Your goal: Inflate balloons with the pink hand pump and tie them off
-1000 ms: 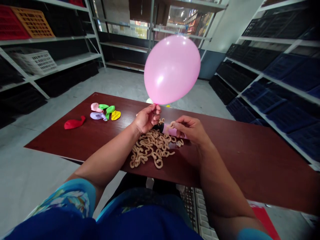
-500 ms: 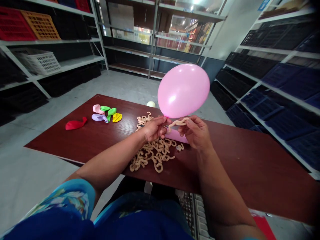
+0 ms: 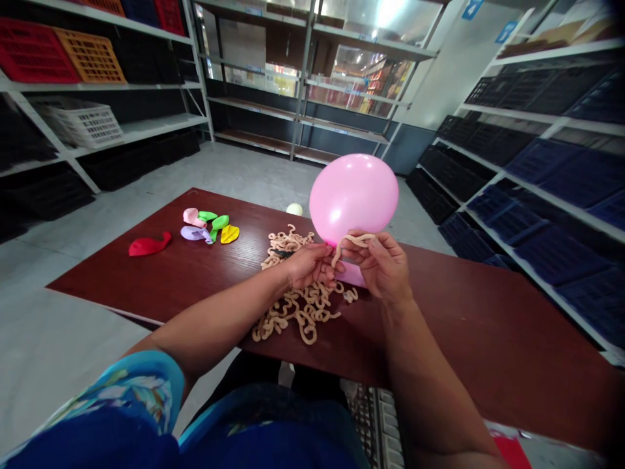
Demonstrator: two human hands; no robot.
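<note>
With the left hand [image 3: 311, 266], fingers nearly closed, we pinch the pink balloon [image 3: 352, 195] by its neck, its body beyond both hands. Our right hand [image 3: 389, 268] pinches a beige strand [image 3: 359, 240], long axis running leftward, free end bending down beside the left (contact unclear).

Over the table [image 3: 488, 326], passage lies right; the balloon [image 3: 354, 198] and probably 1 pink tube [image 3: 351, 275] block the middle.
</note>
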